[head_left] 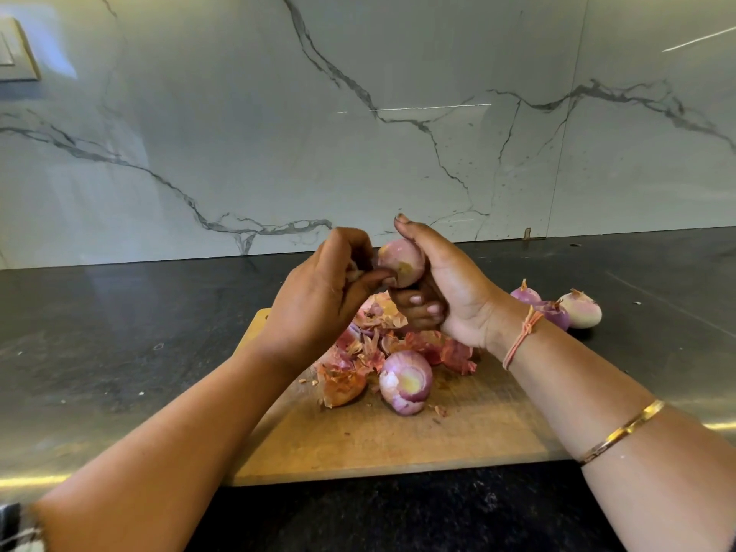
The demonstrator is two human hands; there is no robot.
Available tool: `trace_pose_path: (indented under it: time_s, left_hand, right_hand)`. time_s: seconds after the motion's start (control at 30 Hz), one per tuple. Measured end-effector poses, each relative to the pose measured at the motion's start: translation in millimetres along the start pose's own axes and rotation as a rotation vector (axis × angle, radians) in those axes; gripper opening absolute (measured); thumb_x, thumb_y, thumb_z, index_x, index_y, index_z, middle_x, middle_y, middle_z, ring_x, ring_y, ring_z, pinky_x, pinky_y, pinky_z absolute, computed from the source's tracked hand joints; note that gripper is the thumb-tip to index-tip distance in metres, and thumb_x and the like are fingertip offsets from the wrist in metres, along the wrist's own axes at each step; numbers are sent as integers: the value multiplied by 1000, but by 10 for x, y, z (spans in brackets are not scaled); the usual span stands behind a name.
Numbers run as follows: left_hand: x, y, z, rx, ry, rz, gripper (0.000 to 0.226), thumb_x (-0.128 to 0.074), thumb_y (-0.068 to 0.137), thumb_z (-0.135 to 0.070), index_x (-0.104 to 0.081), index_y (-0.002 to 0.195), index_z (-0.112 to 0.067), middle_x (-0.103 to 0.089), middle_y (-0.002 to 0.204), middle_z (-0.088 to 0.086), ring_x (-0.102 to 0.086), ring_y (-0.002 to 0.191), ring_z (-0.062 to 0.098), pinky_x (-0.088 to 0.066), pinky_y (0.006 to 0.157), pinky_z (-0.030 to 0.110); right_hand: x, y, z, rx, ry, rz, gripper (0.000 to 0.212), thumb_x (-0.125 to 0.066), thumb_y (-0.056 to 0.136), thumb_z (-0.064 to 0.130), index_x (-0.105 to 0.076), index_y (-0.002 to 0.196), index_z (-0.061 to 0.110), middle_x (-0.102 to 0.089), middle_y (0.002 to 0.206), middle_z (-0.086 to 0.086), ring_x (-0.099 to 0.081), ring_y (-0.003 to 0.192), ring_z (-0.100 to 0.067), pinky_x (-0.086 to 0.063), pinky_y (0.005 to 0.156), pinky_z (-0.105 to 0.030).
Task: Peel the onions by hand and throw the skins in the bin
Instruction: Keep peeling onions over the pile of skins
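Onion [400, 261], round, glossy, pink-white, clasped in right hand [446, 296] above wooden board [398, 444]; left hand [322, 296] pinching its side, fingers curled. Papery reddish skins [382, 336] heaped directly beneath, touching second onion [405, 382], peeled and ridged. Three more onions [581, 310] resting right of board on dark speckled worktop [119, 332].

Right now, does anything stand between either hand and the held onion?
Nothing visible. The right hand grips the onion and the left hand pinches at its side, both in direct contact. The skins lie heaped on the board below; no bin is in view, so their path cannot be judged.
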State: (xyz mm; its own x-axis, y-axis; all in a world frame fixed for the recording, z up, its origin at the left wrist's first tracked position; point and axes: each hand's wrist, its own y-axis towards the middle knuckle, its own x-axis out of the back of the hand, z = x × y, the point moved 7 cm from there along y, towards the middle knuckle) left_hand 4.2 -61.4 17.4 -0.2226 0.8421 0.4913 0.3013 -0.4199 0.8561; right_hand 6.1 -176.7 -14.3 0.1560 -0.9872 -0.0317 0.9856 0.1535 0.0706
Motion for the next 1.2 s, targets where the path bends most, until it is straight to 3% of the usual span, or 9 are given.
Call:
trace_pose_path:
  time_s: [0.17, 0.33, 0.6, 0.7, 0.83, 0.93, 1.03, 1.2]
  left_hand:
    - [26, 13, 81, 119, -91, -65, 25, -63, 89, -21, -53, 111, -19, -49, 98, -24, -54, 85, -13, -43, 67, 4]
    - [113, 4, 90, 183, -195, -172, 16, -67, 85, -15, -68, 101, -14, -65, 90, -16, -65, 81, 0, -54, 69, 16]
    - [114, -25, 132, 332, -278, -214, 11, -68, 85, -8, -68, 89, -18, -69, 84, -13, -67, 78, 1, -57, 75, 24]
    - [113, -29, 172, 381, -255, -220, 9, -68, 85, -12, -66, 86, -20, -69, 82, -13, -67, 76, 0, -57, 74, 26]
    - [153, -34, 252, 455, -218, -259, 21, -66, 87, -15, -59, 79, -34, -66, 79, -17, -65, 75, -1, -57, 71, 30]
    - [158, -46, 320, 509, -217, -262, 21, -65, 88, -18, -57, 79, -35, -66, 80, -16, -66, 74, 5, -58, 67, 32]
    - [116, -29, 289, 476, -238, -193, 25, -65, 87, -14, -55, 88, -37, -65, 89, -16, -64, 77, 3, -56, 67, 24]
    - [21, 8, -6, 217, -311, -51, 29, -64, 85, -14, -52, 98, -37, -62, 91, -11, -62, 78, 5, -47, 63, 12]
  right_hand:
    - [-2, 11, 32, 41, 73, -17, 43, -37, 96, 50, -55, 78, 15, -35, 54, 1, -24, 43, -9, -15, 44, -21]
    - [-13, 25, 20, 58, 118, -29, 37, -38, 97, 44, -55, 82, 16, -40, 63, 0, -31, 52, -11, -22, 48, -23]
    - [-31, 45, -8, 115, 122, -66, 24, -42, 98, 37, -52, 95, 15, -44, 68, -2, -39, 52, -10, -32, 46, -21]
    - [-30, 48, -12, 111, 84, -59, 23, -41, 97, 34, -53, 92, 16, -41, 68, -3, -37, 53, -11, -29, 50, -24]
    - [-32, 37, 33, 124, 103, -24, 26, -35, 97, 31, -50, 90, 11, -41, 65, -5, -33, 51, -12, -27, 47, -23]
    - [13, 38, 48, 125, 105, -29, 33, -34, 95, 35, -50, 99, 7, -40, 60, -3, -30, 49, -11, -25, 44, -22]
    - [46, 39, 55, 128, 70, -38, 39, -36, 93, 44, -48, 94, 7, -38, 52, 1, -25, 43, -10, -19, 42, -20]
    - [76, 3, 54, 108, -12, -58, 51, -34, 94, 50, -53, 69, 10, -28, 41, 4, -19, 33, -7, -10, 40, -17]
